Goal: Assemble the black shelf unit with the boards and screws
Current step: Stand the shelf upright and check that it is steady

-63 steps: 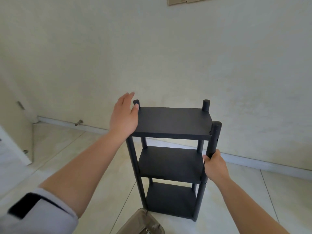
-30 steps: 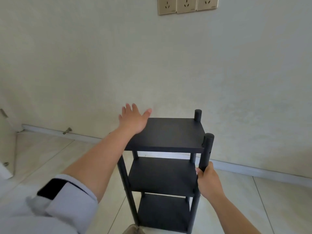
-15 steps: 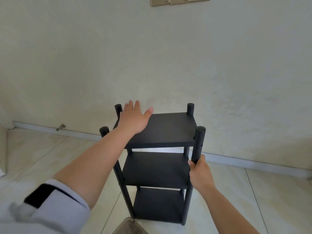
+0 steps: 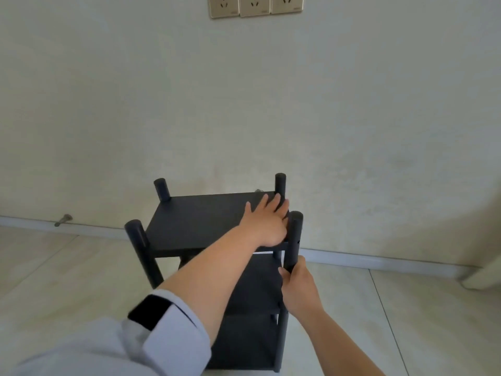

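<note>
- The black shelf unit (image 4: 217, 221) stands up, three boards tall
- My left hand (image 4: 267, 223) lies flat on top, fingers spread
- My right hand (image 4: 299, 290) grips the near post (image 4: 294, 240), fingers curled tight

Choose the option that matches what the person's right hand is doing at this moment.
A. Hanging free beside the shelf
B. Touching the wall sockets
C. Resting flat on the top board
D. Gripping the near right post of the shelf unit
D: the right hand has its fingers curled round the near right post below the top board, while the left hand lies flat on that board.
</note>
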